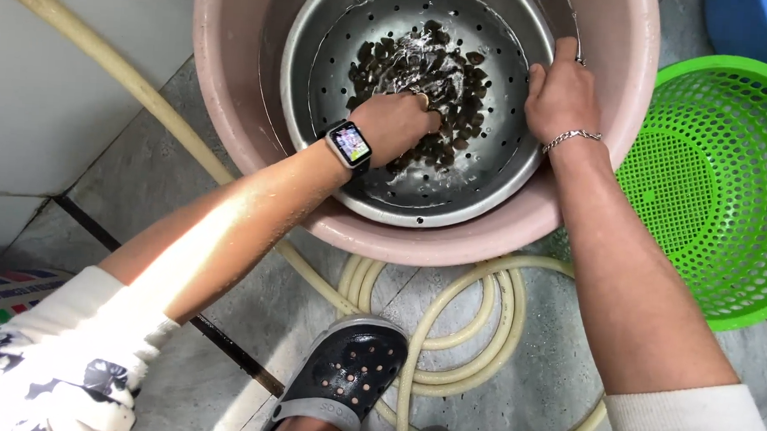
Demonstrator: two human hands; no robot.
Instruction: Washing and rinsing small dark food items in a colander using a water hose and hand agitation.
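head view | my left hand [394, 124] is curled closed into the dark shellfish [425, 86], heaped wet at the bottom of the metal colander [321, 72] inside the pink basin [225, 76] | my right hand [563, 94] pinches the colander rim | I judge short rubbing strokes, rim held firm, work best

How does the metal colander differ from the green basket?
The metal colander is shiny steel with sparse round holes; the green basket is plastic with a dense fine mesh. The colander sits nested inside the pink basin; the basket stands on the floor beside it. The colander holds wet dark shells, with the left hand in them and the right hand on its rim; the basket is empty and untouched. Both are round and perforated.
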